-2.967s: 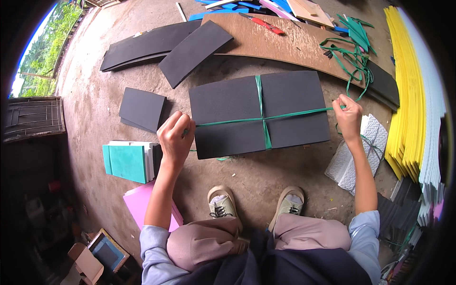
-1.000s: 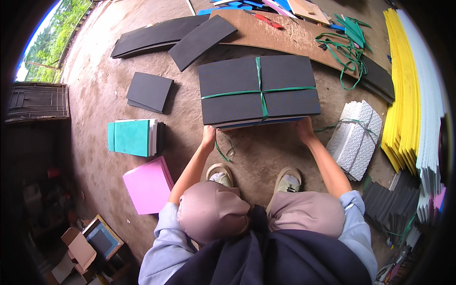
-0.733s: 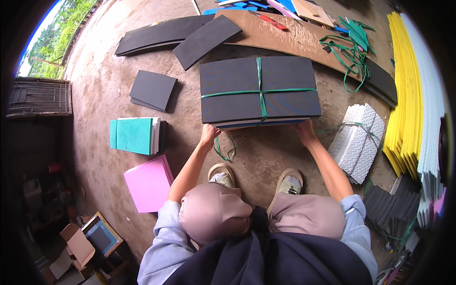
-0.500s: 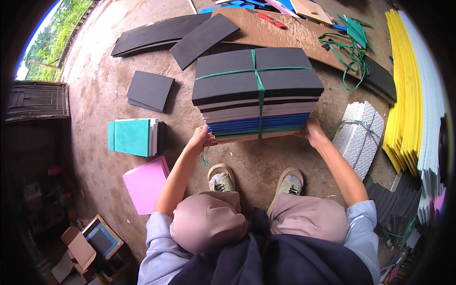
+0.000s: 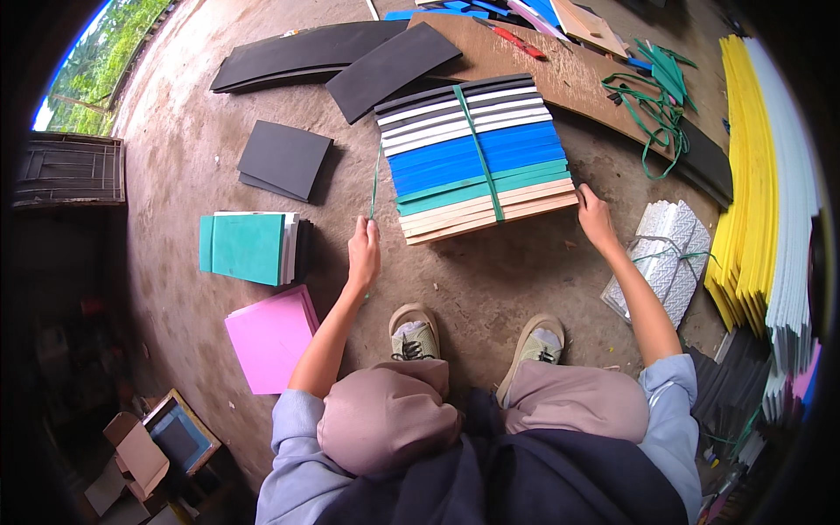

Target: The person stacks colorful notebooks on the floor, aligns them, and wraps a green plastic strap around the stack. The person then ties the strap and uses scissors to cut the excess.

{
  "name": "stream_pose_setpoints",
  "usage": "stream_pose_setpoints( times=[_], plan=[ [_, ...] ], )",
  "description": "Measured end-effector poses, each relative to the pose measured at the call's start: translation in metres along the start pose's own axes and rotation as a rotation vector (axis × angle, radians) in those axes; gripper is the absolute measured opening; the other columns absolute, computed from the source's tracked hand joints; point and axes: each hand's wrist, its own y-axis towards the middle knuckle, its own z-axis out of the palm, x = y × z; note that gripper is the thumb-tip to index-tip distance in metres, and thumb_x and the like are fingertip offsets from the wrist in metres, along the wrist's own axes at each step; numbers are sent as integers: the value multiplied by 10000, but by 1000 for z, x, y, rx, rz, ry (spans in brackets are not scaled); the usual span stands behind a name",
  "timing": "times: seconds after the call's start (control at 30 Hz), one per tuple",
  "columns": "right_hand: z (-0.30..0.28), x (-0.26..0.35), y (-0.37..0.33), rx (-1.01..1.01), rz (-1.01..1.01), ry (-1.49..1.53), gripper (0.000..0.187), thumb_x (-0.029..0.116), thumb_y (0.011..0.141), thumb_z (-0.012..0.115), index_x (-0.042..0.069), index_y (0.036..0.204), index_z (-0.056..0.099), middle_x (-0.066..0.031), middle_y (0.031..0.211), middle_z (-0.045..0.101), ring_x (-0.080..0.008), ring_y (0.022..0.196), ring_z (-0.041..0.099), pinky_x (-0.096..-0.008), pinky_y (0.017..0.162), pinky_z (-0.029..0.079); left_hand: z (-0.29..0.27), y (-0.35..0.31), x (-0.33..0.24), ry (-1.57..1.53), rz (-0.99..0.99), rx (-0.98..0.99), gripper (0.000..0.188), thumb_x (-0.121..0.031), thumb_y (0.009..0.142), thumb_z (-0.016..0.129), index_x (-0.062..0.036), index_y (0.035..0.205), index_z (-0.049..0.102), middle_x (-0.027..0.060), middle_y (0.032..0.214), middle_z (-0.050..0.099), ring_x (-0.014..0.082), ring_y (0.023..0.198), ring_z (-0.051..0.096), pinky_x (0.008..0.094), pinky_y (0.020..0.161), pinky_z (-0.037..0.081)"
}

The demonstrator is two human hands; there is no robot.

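Ahead of me, a thick bundle of foam sheets is tipped back, with its layered side toward me in black, white, blue, green and tan. One green strap runs down across the layers. To the left of the bundle, my left hand is closed on a loose green strap, stretched up to the bundle's left side. Meanwhile my right hand grips the bundle's lower right corner, its fingertips partly hidden at the edge.
Black foam pieces, a teal-fronted stack and pink sheets lie to the left. A patterned white bundle and standing yellow sheets are at right. Behind lie a brown board, a red cutter and tangled green straps.
The bundle has tipped back, turning its black top out of sight. My left hand has left its lower corner and now holds a strap, while my right hand stays at the right corner.
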Motion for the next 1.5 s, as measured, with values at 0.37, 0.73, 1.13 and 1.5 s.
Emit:
stream_pose_setpoints(
  times=[0.37, 0.73, 1.13, 1.5],
  plan=[
    [-12, 29, -22, 11, -148, -127, 268, 262, 788, 600, 11, 881, 598, -204, 701, 583, -364, 693, 587, -404, 590, 449, 32, -36, -32, 127, 407, -99, 142, -130, 798, 584, -37, 902, 567, 158, 757, 582, 328, 652, 566, 386, 572, 438],
    [-131, 139, 44, 19, -118, 354, 394, 362, 797, 603, 3, 656, 516, -11, 519, 399, -88, 523, 353, -268, 498, 313, -79, 61, -158, -217, 228, -163, 338, -305, 819, 579, 10, 703, 541, 13, 515, 447, 48, 512, 376, 233, 469, 330],
    [-79, 88, 27, -59, -45, 130, 375, 338, 793, 583, 2, 646, 504, -102, 546, 497, -176, 504, 474, -316, 505, 371, -29, 45, -143, -58, 66, -161, 375, -373, 798, 545, -4, 794, 607, 167, 666, 606, 261, 655, 612, 364, 623, 441],
    [-164, 157, 42, 215, -84, 72, 323, 253, 830, 516, -21, 665, 564, -98, 579, 549, -174, 563, 535, -308, 558, 412, -71, 26, -227, 302, 286, -73, 318, -288, 833, 481, 11, 820, 588, 200, 663, 562, 338, 643, 554, 401, 608, 410]
  ],
)
